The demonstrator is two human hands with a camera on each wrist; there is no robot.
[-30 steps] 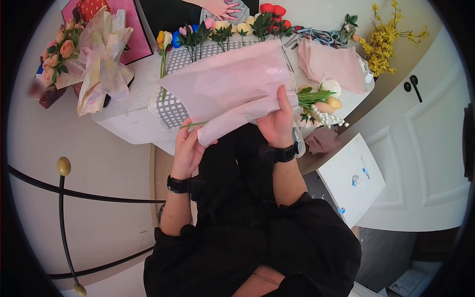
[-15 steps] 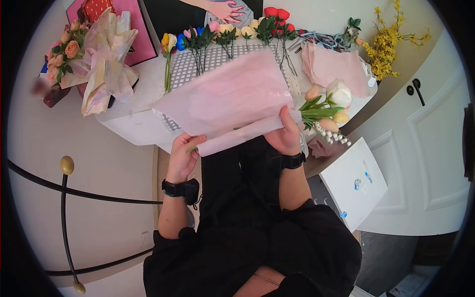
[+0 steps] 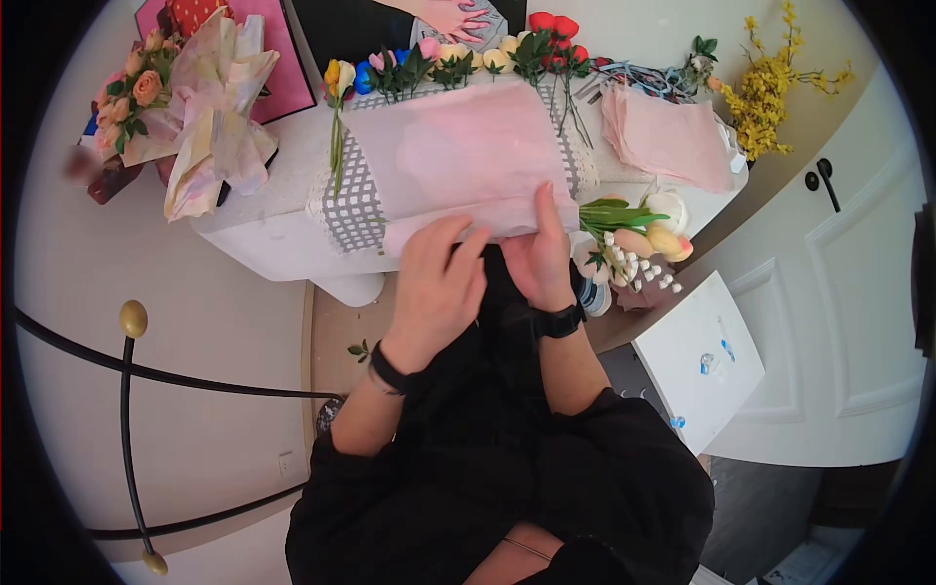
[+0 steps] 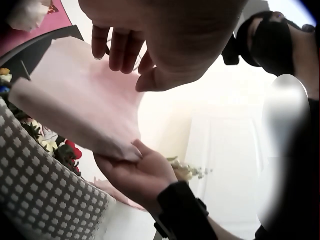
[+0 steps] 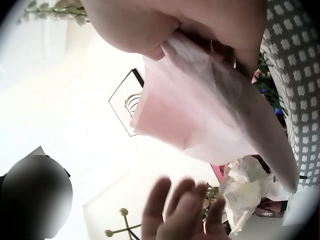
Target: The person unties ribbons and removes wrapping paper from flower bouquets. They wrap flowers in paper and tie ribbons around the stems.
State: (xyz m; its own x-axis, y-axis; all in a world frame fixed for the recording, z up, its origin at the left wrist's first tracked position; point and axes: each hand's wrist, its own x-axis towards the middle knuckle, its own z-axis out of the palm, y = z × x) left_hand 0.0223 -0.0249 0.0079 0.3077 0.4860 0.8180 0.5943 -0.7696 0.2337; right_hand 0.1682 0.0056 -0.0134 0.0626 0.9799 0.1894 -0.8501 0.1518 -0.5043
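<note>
Pink wrapping paper (image 3: 458, 146) is spread over the table's front, its near edge rolled around a bunch of flowers. Out of the roll's right end come green stems, tulips (image 3: 666, 242), a white bloom (image 3: 669, 207) and small white bell flowers (image 3: 651, 273). My right hand (image 3: 538, 263) grips this roll near the flower heads, palm underneath and thumb over the paper, as the left wrist view also shows. My left hand (image 3: 441, 283) hovers at the roll's near side, fingers loosely bent and apart from the paper in the right wrist view. Most stems are hidden inside.
Behind the paper lies a row of loose flowers, among them red roses (image 3: 556, 34), on a checked cloth (image 3: 349, 210). A stack of pink sheets (image 3: 668, 136) is at the right. A wrapped bouquet (image 3: 219, 107) stands left; a white cabinet (image 3: 697, 361) is near my right arm.
My left hand has let go of the roll's left end and moved right, toward the middle of the roll. The paper has swung level; my right hand keeps its grip.
</note>
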